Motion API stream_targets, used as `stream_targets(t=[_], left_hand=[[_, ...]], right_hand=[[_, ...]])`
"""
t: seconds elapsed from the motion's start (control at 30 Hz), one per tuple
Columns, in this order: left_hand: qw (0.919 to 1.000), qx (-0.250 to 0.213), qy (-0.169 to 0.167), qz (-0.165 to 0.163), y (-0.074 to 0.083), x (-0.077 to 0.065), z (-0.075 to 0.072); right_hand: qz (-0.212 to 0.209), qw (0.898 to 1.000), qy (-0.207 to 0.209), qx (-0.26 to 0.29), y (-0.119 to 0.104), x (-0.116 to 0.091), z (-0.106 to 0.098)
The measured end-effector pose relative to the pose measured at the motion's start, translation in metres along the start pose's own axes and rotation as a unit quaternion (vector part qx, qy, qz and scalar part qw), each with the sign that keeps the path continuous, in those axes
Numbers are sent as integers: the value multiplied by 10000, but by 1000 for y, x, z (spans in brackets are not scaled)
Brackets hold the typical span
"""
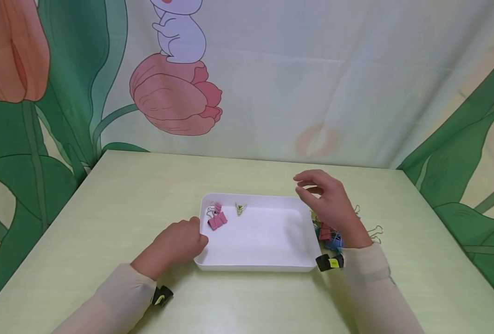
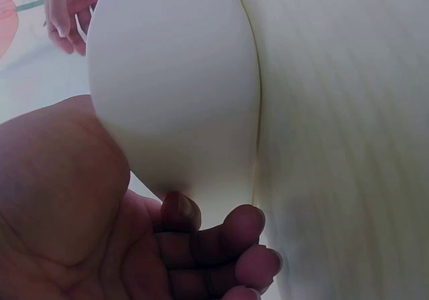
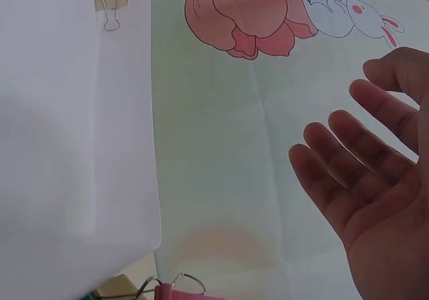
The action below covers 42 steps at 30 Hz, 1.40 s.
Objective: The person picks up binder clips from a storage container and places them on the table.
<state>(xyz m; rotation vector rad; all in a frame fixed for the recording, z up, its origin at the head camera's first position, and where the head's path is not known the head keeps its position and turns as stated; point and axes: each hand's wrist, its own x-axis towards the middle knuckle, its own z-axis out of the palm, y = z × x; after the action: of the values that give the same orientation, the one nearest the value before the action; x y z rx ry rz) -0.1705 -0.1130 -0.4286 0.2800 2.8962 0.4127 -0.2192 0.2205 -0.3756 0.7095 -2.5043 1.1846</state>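
A white rectangular tray lies on the table, and my left hand grips its left edge. In the left wrist view, curled fingertips are at the tray's outer wall. Inside the tray, pink binder clips lie at the left. Near its back wall is a yellow binder clip, seen in the right wrist view with silver handles. My right hand hovers by the tray's back right corner, fingers apart and slightly bent, holding nothing.
Along the tray's right side lies a heap of binder clips in red, blue and yellow, partly hidden by the right forearm. Some wire handles stick out to its right. Behind the table hangs a printed curtain.
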Motion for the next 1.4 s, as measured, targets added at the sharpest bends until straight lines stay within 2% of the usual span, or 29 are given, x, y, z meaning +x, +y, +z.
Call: stream_targets(t=[0.2, 0.57, 0.93, 1.4], left_hand=[[10000, -29, 4, 8, 0, -2, -2], [9999, -70, 62, 46, 0, -1, -1], [9999, -72, 105, 61, -2, 1, 2], [10000, -46, 78, 11, -1, 0, 2]], right_hand=[[-107, 9998, -51, 176, -7, 4, 7], [-332, 9991, -269, -74, -11, 15, 22], [-428, 9970, -576, -293, -16, 26, 31], [-676, 9913, -1086, -307, -23, 40, 52]])
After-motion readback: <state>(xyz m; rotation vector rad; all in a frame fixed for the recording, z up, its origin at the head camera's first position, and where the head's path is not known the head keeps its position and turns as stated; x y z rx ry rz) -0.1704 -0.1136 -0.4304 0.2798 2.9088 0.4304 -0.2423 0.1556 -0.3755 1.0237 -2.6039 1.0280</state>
